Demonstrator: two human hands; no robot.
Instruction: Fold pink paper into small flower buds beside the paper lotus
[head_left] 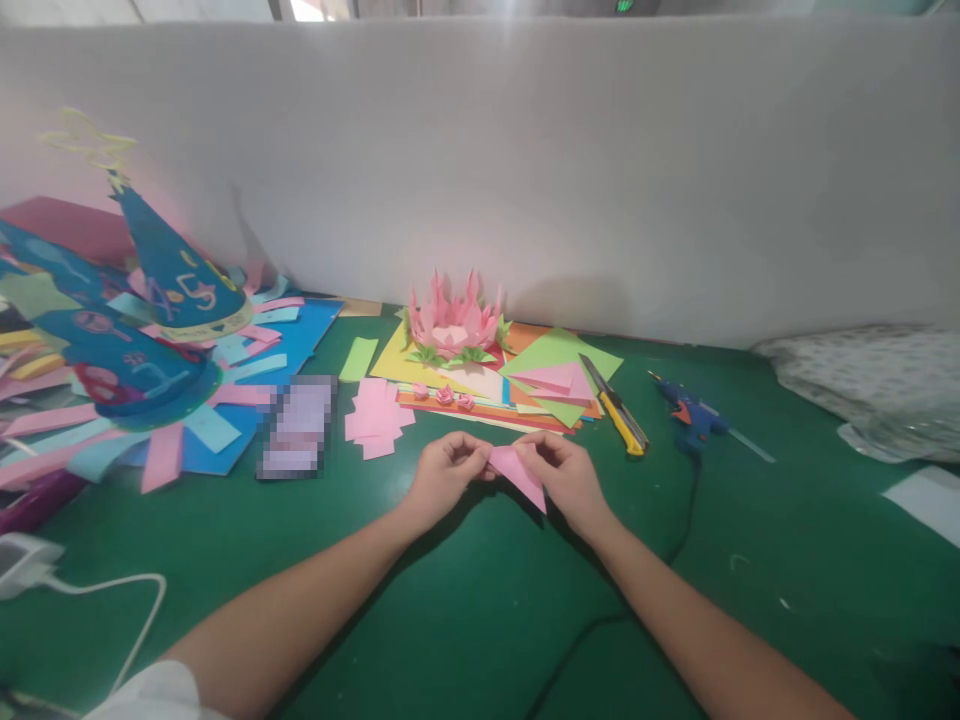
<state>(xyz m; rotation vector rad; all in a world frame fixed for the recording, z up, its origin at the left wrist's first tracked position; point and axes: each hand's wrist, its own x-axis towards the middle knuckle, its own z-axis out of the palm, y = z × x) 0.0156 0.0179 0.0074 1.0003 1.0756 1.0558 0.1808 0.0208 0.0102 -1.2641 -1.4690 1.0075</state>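
Between my two hands is a piece of pink paper (523,478), folded into a triangle with one point hanging down. My left hand (448,478) pinches its left corner between thumb and fingers. At the upper right edge, my right hand (564,478) grips it the same way. Just beyond my hands, small pink paper roses (445,396) lie on stacked coloured paper (487,407). A pink paper lotus (455,320) with green leaves stands behind them. To the left lies a loose pile of pink paper slips (373,420).
A yellow utility knife (622,420) and a blue glue gun (691,412) with a trailing cord lie to the right. On the left are a pixelated phone (298,428), blue paper cone hats (176,265) and a white cable (150,577). A pale wall (480,150) closes the back.
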